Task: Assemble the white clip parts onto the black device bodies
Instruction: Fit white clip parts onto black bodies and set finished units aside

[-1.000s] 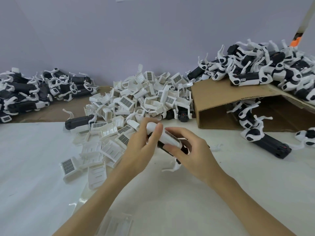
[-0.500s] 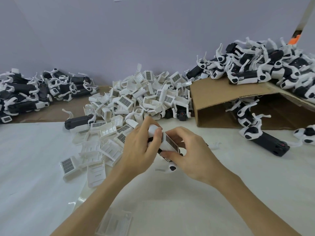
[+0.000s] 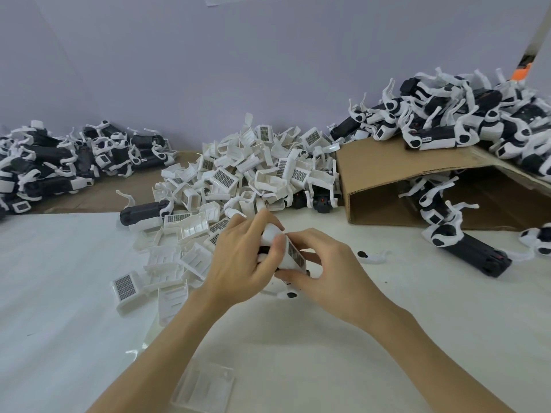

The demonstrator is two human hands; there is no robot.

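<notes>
Both my hands hold one black device body with a white clip part (image 3: 290,253) on it, just above the white table in the middle. My left hand (image 3: 244,257) grips its upper left end, thumb pressed on the white shell. My right hand (image 3: 325,272) grips its lower right side from below and behind. The black body is mostly hidden between my fingers; its white hook end (image 3: 287,294) pokes out below. A big heap of loose white clip parts (image 3: 238,180) lies just behind my hands.
Assembled black-and-white devices are piled at the left (image 3: 59,159) and on a cardboard box (image 3: 387,171) at the right. One black device (image 3: 471,251) lies right of my hands, another (image 3: 143,214) at the heap's left. A clear plastic tray (image 3: 205,389) sits near the front edge.
My hands have closed tighter around the device and turned it more upright, drawing it slightly nearer to me. The white clip part now covers more of the black body.
</notes>
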